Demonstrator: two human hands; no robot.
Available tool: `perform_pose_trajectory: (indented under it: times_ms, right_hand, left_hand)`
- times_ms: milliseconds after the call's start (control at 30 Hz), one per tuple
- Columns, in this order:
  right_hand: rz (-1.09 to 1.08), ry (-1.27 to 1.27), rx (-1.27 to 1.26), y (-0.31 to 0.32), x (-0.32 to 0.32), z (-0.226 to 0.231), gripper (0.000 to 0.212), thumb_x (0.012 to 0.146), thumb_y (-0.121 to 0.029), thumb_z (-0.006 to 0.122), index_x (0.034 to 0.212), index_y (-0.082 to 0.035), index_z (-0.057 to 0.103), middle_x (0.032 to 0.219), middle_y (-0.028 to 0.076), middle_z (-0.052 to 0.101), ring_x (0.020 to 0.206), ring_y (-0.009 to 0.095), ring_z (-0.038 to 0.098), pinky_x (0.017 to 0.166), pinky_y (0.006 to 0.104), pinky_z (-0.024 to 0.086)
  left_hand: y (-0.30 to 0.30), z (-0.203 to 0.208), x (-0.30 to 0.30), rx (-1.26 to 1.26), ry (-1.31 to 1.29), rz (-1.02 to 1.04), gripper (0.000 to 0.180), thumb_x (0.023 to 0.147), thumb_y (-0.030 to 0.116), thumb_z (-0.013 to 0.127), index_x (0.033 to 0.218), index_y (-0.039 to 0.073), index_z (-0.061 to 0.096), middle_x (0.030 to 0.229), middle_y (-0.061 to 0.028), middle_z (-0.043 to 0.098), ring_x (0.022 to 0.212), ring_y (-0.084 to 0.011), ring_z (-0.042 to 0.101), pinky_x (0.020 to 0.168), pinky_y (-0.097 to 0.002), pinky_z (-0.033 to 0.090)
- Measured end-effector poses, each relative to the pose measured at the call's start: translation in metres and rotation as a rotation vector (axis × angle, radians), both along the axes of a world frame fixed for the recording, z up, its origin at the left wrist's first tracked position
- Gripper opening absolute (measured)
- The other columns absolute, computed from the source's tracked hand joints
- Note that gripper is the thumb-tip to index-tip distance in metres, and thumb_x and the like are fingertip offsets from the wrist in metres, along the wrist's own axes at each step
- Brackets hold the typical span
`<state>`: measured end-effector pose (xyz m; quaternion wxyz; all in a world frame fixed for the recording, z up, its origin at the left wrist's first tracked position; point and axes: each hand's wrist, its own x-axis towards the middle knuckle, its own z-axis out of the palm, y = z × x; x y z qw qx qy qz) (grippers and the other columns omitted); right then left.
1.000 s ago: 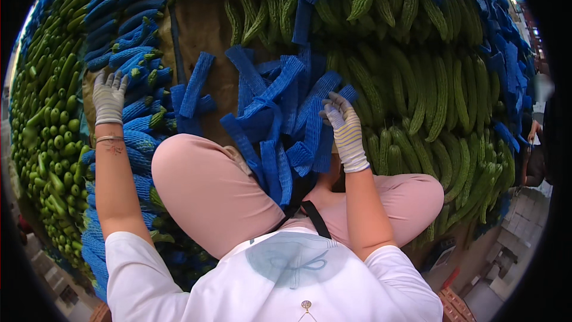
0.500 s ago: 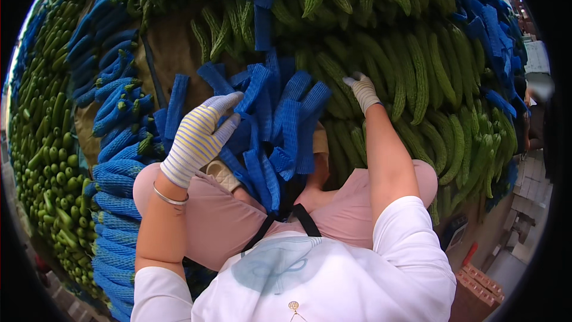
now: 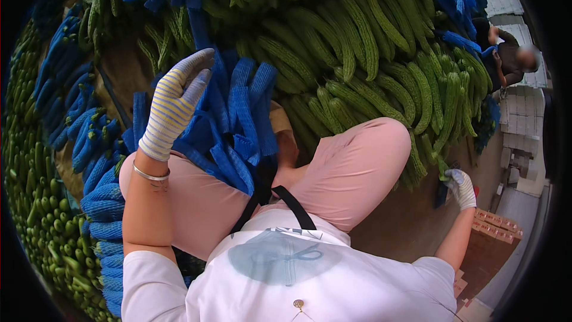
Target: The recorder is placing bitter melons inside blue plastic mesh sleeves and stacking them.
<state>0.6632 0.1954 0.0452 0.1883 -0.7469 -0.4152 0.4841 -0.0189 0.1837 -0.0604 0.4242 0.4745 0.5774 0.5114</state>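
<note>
My left hand [image 3: 177,102], in a striped glove, is raised over a heap of blue foam net sleeves [image 3: 241,107] in front of my lap. Its fingers are stretched out, the thumb a little apart, and no held thing shows. Far out to the right, my gloved right hand [image 3: 461,189] has its fingers curled. A small bright green end [image 3: 443,170] meets its fingertips; whether it belongs to a gourd is unclear. Long, ridged bitter gourds [image 3: 357,30] lie in rows ahead of me, their lower right edge close to that hand.
Blue-sleeved gourds [image 3: 107,209] are stacked along my left, with loose green vegetables [image 3: 53,209] beyond. A dark flat object [image 3: 441,194] lies by my right hand. Brown cartons [image 3: 488,256] stand at the lower right; another person [image 3: 509,59] is at the far right.
My right hand has left the gourd rows and swung far out to the right. My left hand stays over the sleeves, while the view has shifted rightward and my right knee shows more.
</note>
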Motion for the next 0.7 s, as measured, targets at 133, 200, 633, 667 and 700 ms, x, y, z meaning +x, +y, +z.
perform_pose_trajectory:
  times_ms: [133,200,633,667,700]
  right_hand:
    - [0.596,-1.268,-0.887,-0.130,0.214,-0.012,0.044,0.078,-0.030,0.065,0.105,0.005,0.063,0.099,0.020,0.066,0.097,0.029,0.062,0.087,0.0322,0.047]
    - [0.210,-1.110,-0.349,-0.110,0.183,0.002,0.042,0.080,-0.026,0.064,0.109,0.004,0.062,0.109,0.021,0.063,0.106,0.033,0.059,0.091,0.0351,0.044]
    - [1.443,-0.162,0.332,0.082,-0.433,-0.179,0.042,0.084,-0.033,0.057,0.120,-0.010,0.058,0.113,0.017,0.060,0.104,0.036,0.056,0.088,0.0405,0.045]
    - [1.403,-0.158,0.263,0.074,-0.445,-0.214,0.044,0.084,-0.032,0.059,0.122,-0.011,0.057,0.109,0.016,0.062,0.100,0.034,0.059,0.086,0.0391,0.047]
    - [1.360,-0.150,0.190,0.062,-0.455,-0.246,0.045,0.083,-0.032,0.060,0.124,-0.012,0.056,0.105,0.016,0.064,0.096,0.032,0.062,0.084,0.0376,0.048]
  left_hand:
    - [0.010,-0.011,0.007,-0.021,0.018,-0.065,0.034,0.092,0.010,0.053,0.125,0.000,0.052,0.117,-0.0119,0.060,0.112,-0.0194,0.055,0.099,-0.0296,0.040]
    - [0.007,-0.014,0.002,-0.051,0.028,-0.044,0.034,0.093,0.010,0.053,0.126,0.001,0.053,0.117,-0.0111,0.060,0.113,-0.0191,0.054,0.100,-0.0293,0.039]
    - [-0.011,-0.039,-0.006,-0.159,0.098,-0.026,0.037,0.092,0.013,0.054,0.128,0.001,0.050,0.118,-0.0108,0.058,0.112,-0.0172,0.053,0.098,-0.0273,0.040]
    - [-0.011,-0.047,-0.007,-0.100,0.140,0.014,0.038,0.089,0.015,0.059,0.124,0.002,0.053,0.111,-0.0131,0.062,0.104,-0.0192,0.059,0.090,-0.0285,0.046]
    - [-0.011,-0.051,-0.008,-0.097,0.146,0.018,0.038,0.089,0.015,0.059,0.124,0.002,0.053,0.111,-0.0131,0.062,0.104,-0.0192,0.059,0.090,-0.0285,0.046]
